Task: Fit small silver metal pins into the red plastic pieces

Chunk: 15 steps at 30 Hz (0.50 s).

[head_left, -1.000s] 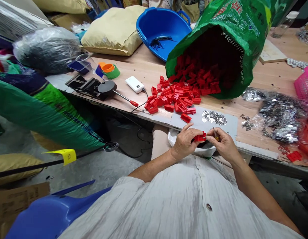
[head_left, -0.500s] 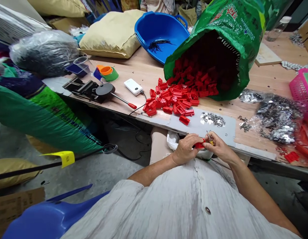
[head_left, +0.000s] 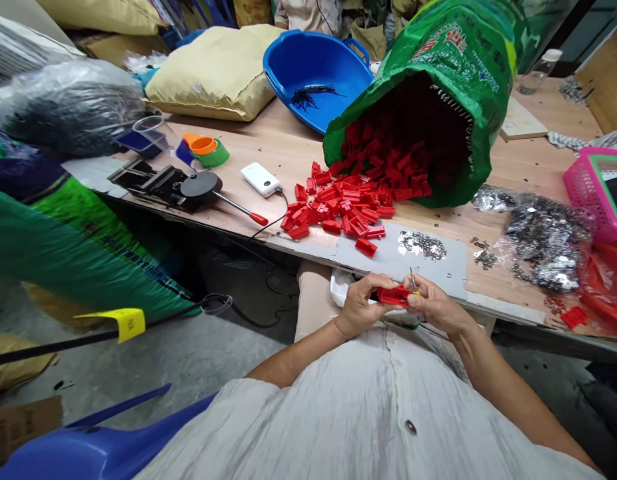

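My left hand [head_left: 361, 305] is closed around a small red plastic part [head_left: 393, 295] just below the table's front edge. My right hand [head_left: 433, 305] pinches the same part from the right and also grips a thin metal tool with a yellow handle [head_left: 413, 282], its tip pointing up. A heap of the same red parts [head_left: 346, 207] spills onto the table from a tipped green sack [head_left: 438, 87]. On a grey sheet [head_left: 388, 257] in front of my hands lies a patch of small silver pieces [head_left: 421, 244].
A blue basin [head_left: 313, 67], a white power bank [head_left: 260, 179], a black hand press with a red-tipped lever [head_left: 188, 187] and orange and green cups [head_left: 206, 148] stand on the left. A bag of metal bits [head_left: 548, 237] and a pink basket [head_left: 596, 190] are on the right.
Both hands have stayed together on the red part, shifting it slightly; the tool's tip now points up. My head has tilted a little, sliding the scene leftward.
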### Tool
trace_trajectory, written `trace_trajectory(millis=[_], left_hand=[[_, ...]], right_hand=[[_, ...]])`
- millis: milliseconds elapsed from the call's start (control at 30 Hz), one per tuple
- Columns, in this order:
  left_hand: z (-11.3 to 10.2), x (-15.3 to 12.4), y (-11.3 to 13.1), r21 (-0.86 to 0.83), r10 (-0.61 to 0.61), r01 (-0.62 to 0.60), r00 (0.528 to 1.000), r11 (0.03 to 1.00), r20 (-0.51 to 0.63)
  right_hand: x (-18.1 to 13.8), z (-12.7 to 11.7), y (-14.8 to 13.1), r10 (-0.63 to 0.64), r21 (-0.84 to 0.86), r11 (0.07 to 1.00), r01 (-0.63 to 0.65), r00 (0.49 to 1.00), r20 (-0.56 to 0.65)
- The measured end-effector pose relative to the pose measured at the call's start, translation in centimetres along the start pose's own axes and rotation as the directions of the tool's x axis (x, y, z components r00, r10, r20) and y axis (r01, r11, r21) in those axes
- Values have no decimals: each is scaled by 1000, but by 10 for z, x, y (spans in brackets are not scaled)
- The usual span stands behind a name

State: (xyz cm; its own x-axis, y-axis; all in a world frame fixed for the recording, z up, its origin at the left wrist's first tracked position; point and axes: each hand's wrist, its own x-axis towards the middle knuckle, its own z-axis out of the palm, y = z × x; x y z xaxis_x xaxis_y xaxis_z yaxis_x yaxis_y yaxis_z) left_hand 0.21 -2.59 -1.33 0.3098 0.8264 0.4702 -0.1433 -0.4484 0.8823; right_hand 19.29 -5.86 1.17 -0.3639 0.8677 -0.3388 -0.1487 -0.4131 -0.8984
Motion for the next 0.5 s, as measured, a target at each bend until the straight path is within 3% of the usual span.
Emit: trace_trajectory(millis=[67,133,200,267,367,500], left_hand=[[-1,0,-3,-119,-149,144,989,982,-28],[-3,1,-4,-216,-271,254,961,943,-51],[-4,4,-4,-272,-342,311,936,911,-77],[-6,7,-3,-297,-370,330,925,896,-90],[-8,10,-1,-301,-366,324,926,897,-95],[-9,9,-4,-313,-372,327,923,892,-95]], right_hand=[[5,-5,-5,-6,-95,995,7,1000,12],[12,-16,-13,-70,-314,948,46,996,-64],[21,-31,-22,-255,-614,787,60,938,-235],[32,-45,-29,-440,-834,549,-58,828,-347],[45,-59,-32,-528,-932,299,-207,777,-342],[57,-60,-27,-543,-950,166,-263,780,-311]])
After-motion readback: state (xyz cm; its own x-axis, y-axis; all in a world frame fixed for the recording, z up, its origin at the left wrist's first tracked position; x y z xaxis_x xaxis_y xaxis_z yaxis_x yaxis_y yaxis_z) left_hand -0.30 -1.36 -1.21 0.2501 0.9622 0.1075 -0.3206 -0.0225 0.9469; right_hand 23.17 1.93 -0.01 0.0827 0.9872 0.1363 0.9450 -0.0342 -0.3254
